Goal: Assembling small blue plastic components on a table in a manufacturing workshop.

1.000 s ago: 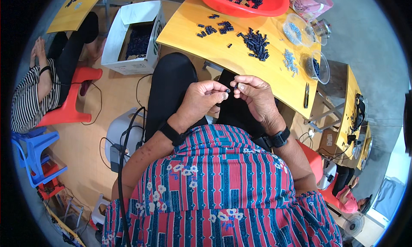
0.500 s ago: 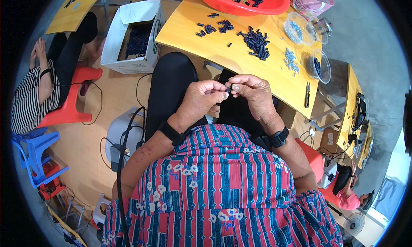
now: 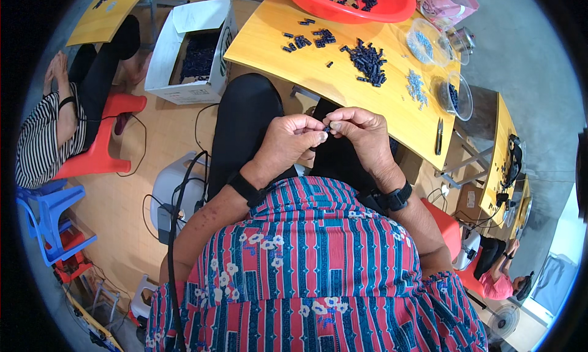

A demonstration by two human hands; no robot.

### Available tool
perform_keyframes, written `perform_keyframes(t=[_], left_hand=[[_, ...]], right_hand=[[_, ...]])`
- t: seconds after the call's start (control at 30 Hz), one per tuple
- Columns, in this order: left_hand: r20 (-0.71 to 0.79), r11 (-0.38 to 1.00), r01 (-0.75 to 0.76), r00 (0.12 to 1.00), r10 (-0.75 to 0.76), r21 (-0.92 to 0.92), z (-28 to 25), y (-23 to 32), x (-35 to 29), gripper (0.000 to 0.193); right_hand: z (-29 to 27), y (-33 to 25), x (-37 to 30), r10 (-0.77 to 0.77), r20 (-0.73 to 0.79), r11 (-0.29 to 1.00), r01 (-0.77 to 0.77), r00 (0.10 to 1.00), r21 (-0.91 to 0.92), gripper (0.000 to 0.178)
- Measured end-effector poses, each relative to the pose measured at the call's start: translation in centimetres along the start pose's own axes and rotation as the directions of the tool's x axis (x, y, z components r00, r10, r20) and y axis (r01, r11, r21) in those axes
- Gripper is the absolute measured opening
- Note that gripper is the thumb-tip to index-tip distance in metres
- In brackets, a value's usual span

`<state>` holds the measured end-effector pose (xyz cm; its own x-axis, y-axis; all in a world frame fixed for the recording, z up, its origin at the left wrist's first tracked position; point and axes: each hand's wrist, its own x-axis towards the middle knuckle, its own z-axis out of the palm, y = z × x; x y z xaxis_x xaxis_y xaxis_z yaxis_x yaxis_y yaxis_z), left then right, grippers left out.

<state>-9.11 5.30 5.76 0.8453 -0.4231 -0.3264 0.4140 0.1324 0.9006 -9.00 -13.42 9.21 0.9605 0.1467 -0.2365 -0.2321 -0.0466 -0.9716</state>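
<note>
Above my lap, my left hand (image 3: 286,142) and my right hand (image 3: 361,131) meet fingertip to fingertip. Pinched between them is a small dark plastic part (image 3: 326,130), mostly covered by the fingers. On the yellow table (image 3: 294,58) beyond lies a pile of dark cylindrical parts (image 3: 367,63), with a smaller group of the same parts (image 3: 300,41) to its left. A scatter of small light-blue pieces (image 3: 417,89) lies to the right of the pile. Near the table's right edge rests a pair of small dark snips or tweezers (image 3: 439,136).
A red basin (image 3: 349,12) heaped with dark parts stands at the back. Clear tubs (image 3: 422,43) sit along the right side. On the floor at left is a white carton (image 3: 190,93) holding dark parts. Another person (image 3: 52,131) sits at far left, one more (image 3: 499,284) at lower right.
Both hands stay almost in place, still pinching the small part. The view has shifted very slightly. The seated person at lower right has moved their arms.
</note>
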Motion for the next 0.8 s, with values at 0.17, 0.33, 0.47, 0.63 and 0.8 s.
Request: perform_keyframes(t=[0.17,0.33,0.47,0.63,0.8], left_hand=[[-0.014,1.0,0.002,1.0,-0.002,0.007,0.0,0.0,0.0,0.015],[-0.036,0.999,-0.008,0.999,0.007,-0.037,0.1,-0.4,0.0,0.014],[-0.059,0.997,-0.045,0.997,0.041,-0.059,-0.1,-0.6,-0.1,0.014],[-0.051,0.997,-0.034,0.998,0.031,-0.071,0.2,0.4,-0.6,0.013],[-0.064,0.989,-0.074,0.996,0.066,-0.127,0.0,1.1,-0.5,0.014]], right_hand=[[0.3,0.0,-0.1,-0.089,-0.032,0.979,0.081,0.996,-0.186,0.01],[0.9,-0.4,-0.2,-0.239,0.008,0.894,0.224,0.971,-0.388,0.015],[1.6,-1.0,-0.2,-0.322,0.057,0.829,0.31,0.945,-0.464,0.015],[1.3,-0.5,-0.2,-0.441,0.104,0.773,0.437,0.891,-0.46,0.017],[1.1,0.1,-0.3,-0.279,-0.021,0.933,0.266,0.96,-0.243,0.023]])
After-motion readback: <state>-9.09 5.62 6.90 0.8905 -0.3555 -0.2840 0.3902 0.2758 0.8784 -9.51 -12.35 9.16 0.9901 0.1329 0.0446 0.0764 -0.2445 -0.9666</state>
